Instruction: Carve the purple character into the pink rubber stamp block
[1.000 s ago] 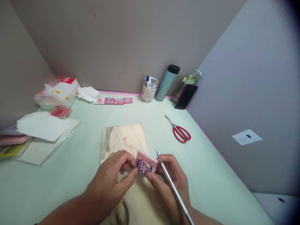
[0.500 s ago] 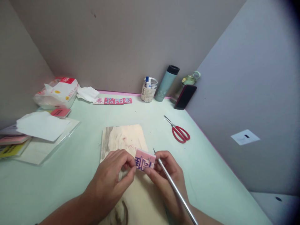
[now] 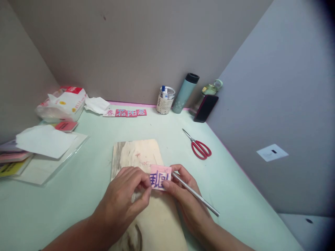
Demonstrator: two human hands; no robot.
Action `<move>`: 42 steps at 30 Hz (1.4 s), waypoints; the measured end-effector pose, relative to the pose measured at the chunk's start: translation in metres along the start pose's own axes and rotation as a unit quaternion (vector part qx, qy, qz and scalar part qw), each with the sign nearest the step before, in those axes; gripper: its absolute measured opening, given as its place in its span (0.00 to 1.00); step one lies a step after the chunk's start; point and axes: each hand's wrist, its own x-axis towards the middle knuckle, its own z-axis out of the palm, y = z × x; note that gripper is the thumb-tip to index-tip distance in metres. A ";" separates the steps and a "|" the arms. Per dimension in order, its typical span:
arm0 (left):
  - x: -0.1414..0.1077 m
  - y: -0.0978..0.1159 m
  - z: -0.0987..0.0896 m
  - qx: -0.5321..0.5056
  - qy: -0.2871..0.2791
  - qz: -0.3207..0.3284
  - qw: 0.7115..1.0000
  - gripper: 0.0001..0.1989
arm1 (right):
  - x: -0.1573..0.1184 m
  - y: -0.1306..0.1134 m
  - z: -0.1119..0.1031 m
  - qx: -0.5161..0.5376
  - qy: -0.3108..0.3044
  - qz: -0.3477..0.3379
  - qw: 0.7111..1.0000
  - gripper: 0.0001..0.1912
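Pale green table (image 3: 230, 181) set in a corner of grey walls. Wooden board (image 3: 136, 153) laid flat at centre, near edge. Clear plastic sleeve (image 3: 52, 164) with white paper (image 3: 44, 141) on it at far left, beside a tissue pack (image 3: 62, 103). At the back wall: teal flask (image 3: 184, 93), lid on, contents hidden; glass jar (image 3: 164, 100), open, a blue-capped item held upright inside; green bottle (image 3: 210, 89) behind a dark phone (image 3: 205, 108) leaned on it. Red scissors (image 3: 199, 147) lying shut, right of the board. Row of pink lettered tiles (image 3: 127, 112) by the wall. Pink block (image 3: 159, 177) with purple characters held above the board, pinched between left hand (image 3: 123, 198) and right hand (image 3: 188, 198); fingers of both clamped on its edges. Thin metal tool (image 3: 195, 194) also gripped in the right hand.
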 end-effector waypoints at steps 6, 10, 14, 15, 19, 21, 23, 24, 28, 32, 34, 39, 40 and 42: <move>0.001 -0.002 0.001 0.046 0.022 0.081 0.995 0.08 | -0.001 -0.001 0.001 0.024 0.001 0.006 1.000 0.17; 0.000 -0.002 0.001 0.046 0.027 0.091 0.994 0.09 | 0.000 -0.004 0.002 0.032 0.014 -0.008 0.999 0.18; 0.000 -0.003 -0.001 0.023 0.019 0.053 0.998 0.08 | 0.000 -0.006 0.001 0.033 0.006 -0.016 0.999 0.17; 0.000 -0.003 -0.002 0.015 0.018 0.043 0.999 0.08 | -0.001 -0.006 0.001 0.032 0.005 -0.017 0.999 0.17; -0.002 -0.004 -0.002 -0.007 0.018 -0.005 1.000 0.07 | -0.003 -0.005 0.000 0.017 0.006 -0.022 1.000 0.16; -0.003 -0.003 -0.002 -0.010 0.009 -0.029 0.999 0.06 | -0.004 -0.005 -0.001 0.010 0.004 -0.022 1.000 0.16; -0.004 -0.003 -0.003 -0.009 0.003 -0.049 0.999 0.06 | -0.004 -0.005 -0.001 0.009 0.004 -0.020 1.000 0.16; -0.005 -0.004 -0.003 -0.007 0.001 -0.058 0.998 0.05 | -0.003 -0.006 -0.001 0.008 0.004 -0.020 1.000 0.16; -0.006 -0.011 -0.004 0.000 0.004 -0.064 0.998 0.07 | -0.003 -0.006 -0.001 0.008 0.006 -0.006 1.000 0.17; -0.005 -0.017 -0.003 0.010 -0.007 -0.043 0.999 0.30 | -0.002 -0.006 -0.002 -0.003 -0.006 0.012 1.000 0.17; -0.005 -0.017 -0.003 0.019 -0.020 -0.028 0.999 0.33 | -0.002 -0.006 -0.002 -0.010 -0.016 0.017 1.000 0.17; -0.003 -0.016 -0.003 0.019 -0.025 0.005 0.999 0.20 | 0.000 -0.009 -0.001 -0.063 -0.043 0.015 0.997 0.16; -0.003 -0.017 -0.003 0.021 -0.023 0.000 1.000 0.19 | 0.001 -0.009 -0.002 -0.085 -0.036 0.000 0.996 0.17; -0.002 -0.017 -0.002 0.029 -0.028 -0.010 0.999 0.19 | 0.003 -0.011 -0.006 -0.137 0.005 -0.049 0.989 0.16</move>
